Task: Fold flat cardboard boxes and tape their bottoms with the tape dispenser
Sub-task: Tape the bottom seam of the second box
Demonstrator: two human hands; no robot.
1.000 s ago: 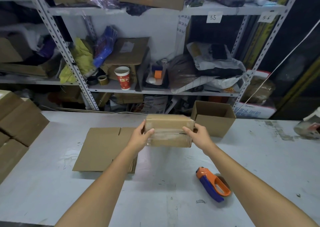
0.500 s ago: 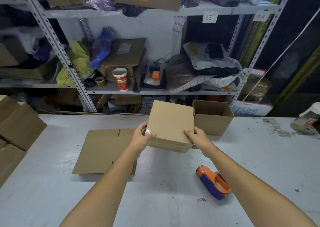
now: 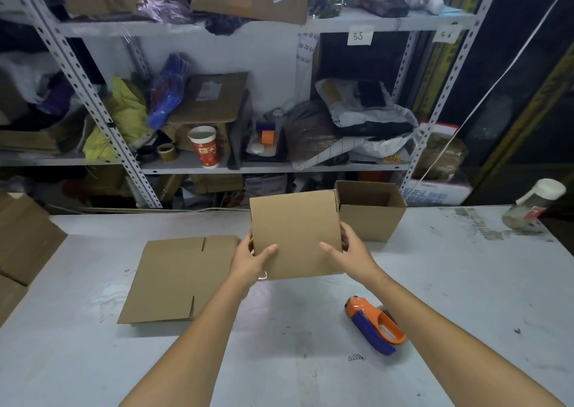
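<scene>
Left grip [image 3: 253, 260] bare, right grip [image 3: 352, 253] bare, forearms [image 3: 198, 338] uncovered (probably to elbows)

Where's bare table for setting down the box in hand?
Widest bare table: between the open box, the bottle and the tape dispenser. Also the near strip between flat cardboard and dispenser. Crowded left: stacked boxes and the flat cardboard.

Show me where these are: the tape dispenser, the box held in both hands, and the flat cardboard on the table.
tape dispenser [image 3: 369, 329]: head view, on its blue side.
held box [image 3: 295, 232]: head view, middle of the panel facing the camera.
flat cardboard [image 3: 174, 279]: head view, middle of its upper face.
</scene>
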